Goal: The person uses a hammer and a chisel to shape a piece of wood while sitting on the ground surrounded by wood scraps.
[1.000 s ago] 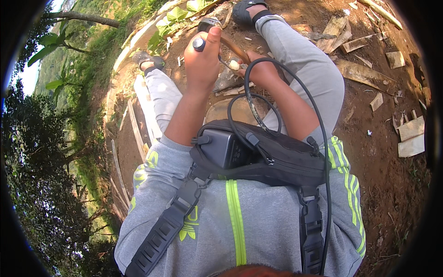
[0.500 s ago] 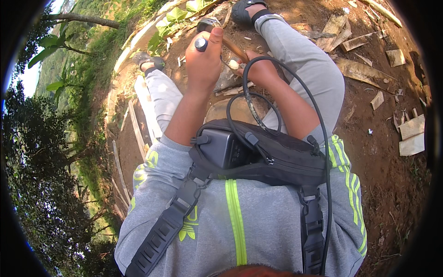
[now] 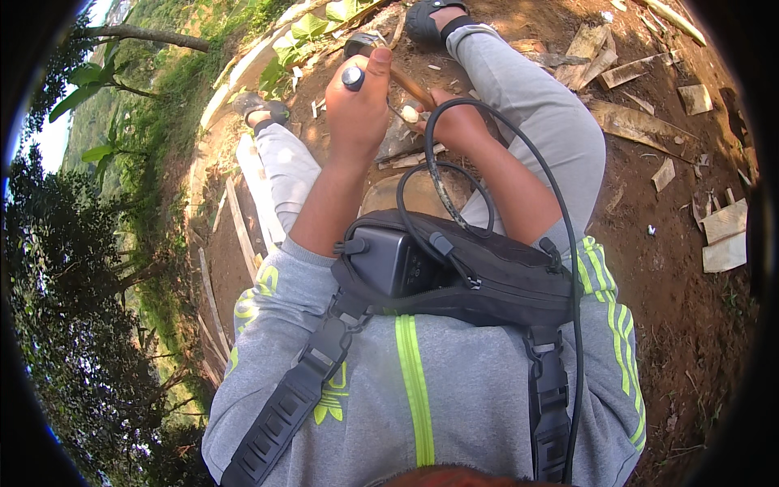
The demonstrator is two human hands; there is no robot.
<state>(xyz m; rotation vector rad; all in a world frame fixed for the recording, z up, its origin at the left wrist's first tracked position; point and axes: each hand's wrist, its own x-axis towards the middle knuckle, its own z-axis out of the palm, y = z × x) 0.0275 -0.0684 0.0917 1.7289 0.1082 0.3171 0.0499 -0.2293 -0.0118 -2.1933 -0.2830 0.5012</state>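
My left hand [image 3: 357, 109] is closed, thumb up, around a dark handle with a round silver end cap [image 3: 352, 78]; the rest of that tool is mostly hidden by the fist. My right hand [image 3: 456, 126] is closed at the near end of a brown wooden handle [image 3: 412, 85], which slants up and left behind my left hand. Just past that fist shows a dark, shiny metal piece [image 3: 365, 43]; whether it joins the wooden handle is hidden. A small pale piece [image 3: 410, 114] shows at my right fingertips, close to a thin dark edge.
A black waist bag [image 3: 503, 280] with a dark device [image 3: 385, 260] sits across my front. Its black cable [image 3: 560, 178] loops over my right forearm. Split wood pieces [image 3: 625, 122] litter the brown soil at right. Long strips [image 3: 242, 223] and green plants [image 3: 308, 32] lie left and ahead.
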